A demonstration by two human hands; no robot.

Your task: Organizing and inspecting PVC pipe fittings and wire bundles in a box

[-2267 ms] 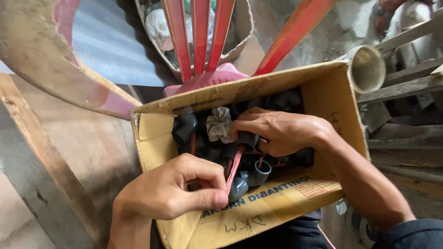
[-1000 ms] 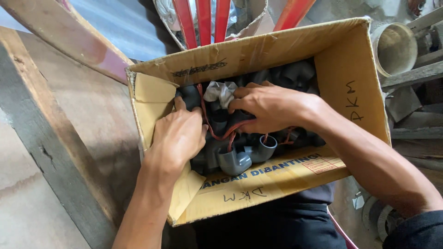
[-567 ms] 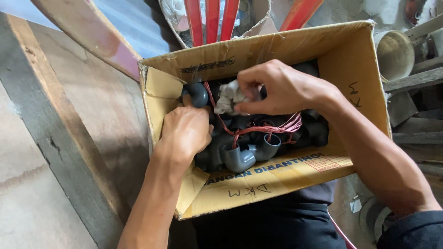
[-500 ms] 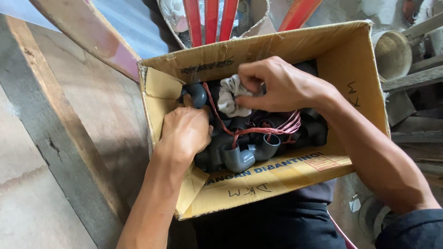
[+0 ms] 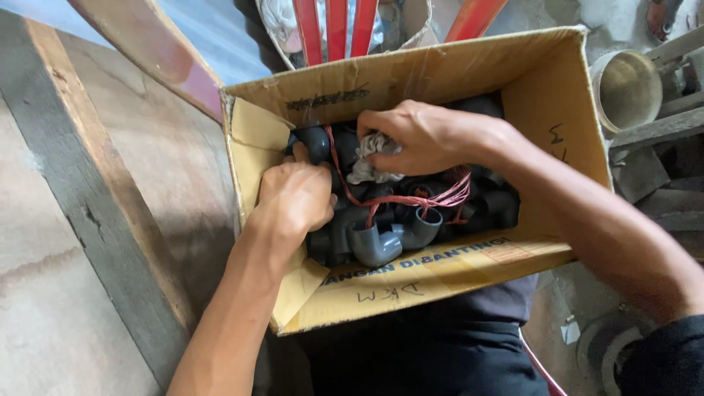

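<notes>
Rough concrete floor (image 5: pixel 66 293) and a weathered wooden beam (image 5: pixel 95 213) run along my left, with red slats (image 5: pixel 336 29) above and a pale pipe end (image 5: pixel 625 88) off to the right. From the head view, an open cardboard box (image 5: pixel 440 275) rests on my lap, tipped slightly toward me so I can see into it; it is packed with grey pipe elbows (image 5: pixel 374 242) loosely bound by red string (image 5: pixel 433 198).

My left hand (image 5: pixel 293 198) is curled down into the left side of the box, fingers closed among the fittings by a dark elbow (image 5: pixel 314 141); exactly what they grip is hidden beneath the hand. My right hand (image 5: pixel 425 136) reaches in from the right, fingers pinched shut on a crumpled white rag (image 5: pixel 367 165) lying over the fittings, just where the string crosses.

Compared with half a second ago, little differs: both hands remain in the same spots, the right has settled slightly lower on the rag, and the string looks pulled a bit tighter.
</notes>
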